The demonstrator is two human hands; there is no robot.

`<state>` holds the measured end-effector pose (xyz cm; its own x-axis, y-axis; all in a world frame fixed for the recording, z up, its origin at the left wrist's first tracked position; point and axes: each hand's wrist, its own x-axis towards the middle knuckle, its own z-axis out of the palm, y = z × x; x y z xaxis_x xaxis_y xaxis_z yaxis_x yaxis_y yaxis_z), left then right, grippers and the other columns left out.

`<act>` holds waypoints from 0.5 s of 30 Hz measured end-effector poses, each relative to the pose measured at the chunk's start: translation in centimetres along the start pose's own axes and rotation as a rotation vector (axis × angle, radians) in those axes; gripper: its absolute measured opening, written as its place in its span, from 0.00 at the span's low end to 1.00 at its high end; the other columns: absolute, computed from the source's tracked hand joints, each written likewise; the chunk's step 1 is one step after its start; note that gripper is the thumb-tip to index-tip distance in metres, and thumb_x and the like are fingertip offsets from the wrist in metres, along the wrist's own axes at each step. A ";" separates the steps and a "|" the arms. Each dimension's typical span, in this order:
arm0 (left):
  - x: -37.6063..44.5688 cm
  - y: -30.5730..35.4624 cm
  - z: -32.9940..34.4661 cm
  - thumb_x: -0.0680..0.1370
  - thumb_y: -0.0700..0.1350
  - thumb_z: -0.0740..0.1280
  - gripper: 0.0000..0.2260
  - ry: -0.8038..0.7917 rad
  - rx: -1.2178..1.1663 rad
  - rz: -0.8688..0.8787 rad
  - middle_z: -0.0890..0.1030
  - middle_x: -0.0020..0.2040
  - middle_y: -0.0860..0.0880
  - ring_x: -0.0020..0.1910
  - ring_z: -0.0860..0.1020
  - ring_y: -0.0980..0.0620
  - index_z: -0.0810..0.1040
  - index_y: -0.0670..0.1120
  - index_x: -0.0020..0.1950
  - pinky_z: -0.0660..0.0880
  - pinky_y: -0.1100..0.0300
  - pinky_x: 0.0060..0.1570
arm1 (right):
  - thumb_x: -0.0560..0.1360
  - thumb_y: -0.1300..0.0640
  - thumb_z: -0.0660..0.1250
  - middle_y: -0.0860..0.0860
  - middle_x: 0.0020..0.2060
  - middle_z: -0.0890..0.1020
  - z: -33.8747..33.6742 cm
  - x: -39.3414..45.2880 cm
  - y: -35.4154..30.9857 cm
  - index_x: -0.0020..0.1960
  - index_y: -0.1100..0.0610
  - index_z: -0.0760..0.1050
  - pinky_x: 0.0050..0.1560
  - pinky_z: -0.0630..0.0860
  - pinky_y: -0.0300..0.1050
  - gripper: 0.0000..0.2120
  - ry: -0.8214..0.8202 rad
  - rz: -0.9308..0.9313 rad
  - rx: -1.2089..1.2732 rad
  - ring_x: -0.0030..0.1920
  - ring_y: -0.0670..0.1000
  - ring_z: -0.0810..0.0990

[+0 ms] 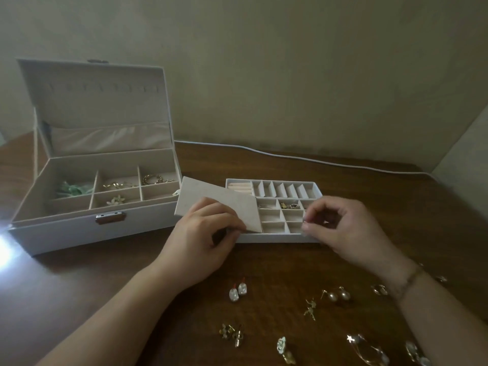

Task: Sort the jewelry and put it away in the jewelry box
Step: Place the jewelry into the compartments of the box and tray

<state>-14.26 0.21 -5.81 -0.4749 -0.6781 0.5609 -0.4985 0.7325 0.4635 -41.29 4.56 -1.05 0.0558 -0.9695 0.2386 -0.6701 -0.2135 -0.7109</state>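
A white jewelry box (79,233) stands open at the left, with gold pieces and a green item in its compartments. To its right lies a divided white tray (274,237) with several small cells, two holding earrings. My left hand (203,239) holds the corner of a beige flap (216,202) lifted over the tray's left half. My right hand (340,228) pinches something small and silvery (304,220) over the tray's right cells; what it is cannot be made out. Loose earrings lie on the table near me, among them a pearl pair (338,295) and a white pair (237,291).
The brown wooden table (264,270) meets a beige wall behind. A white cable (317,161) runs along the table's back edge. More gold earrings (232,335) and a rose-shaped piece (284,348) lie at the near edge. A bracelet is on my right wrist.
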 end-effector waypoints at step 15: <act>0.1 -0.2 -0.1 0.77 0.43 0.72 0.06 0.004 -0.043 -0.022 0.83 0.50 0.56 0.55 0.77 0.55 0.86 0.51 0.52 0.78 0.58 0.53 | 0.74 0.56 0.70 0.39 0.40 0.83 0.2 4.5 0.4 0.47 0.43 0.81 0.34 0.76 0.31 0.07 0.012 -0.043 0.006 0.36 0.42 0.82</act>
<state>-14.13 0.02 -5.78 -0.4616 -0.6936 0.5530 -0.4772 0.7197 0.5044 -41.20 0.13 -0.38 0.0756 -0.9578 0.2773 -0.6630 -0.2560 -0.7034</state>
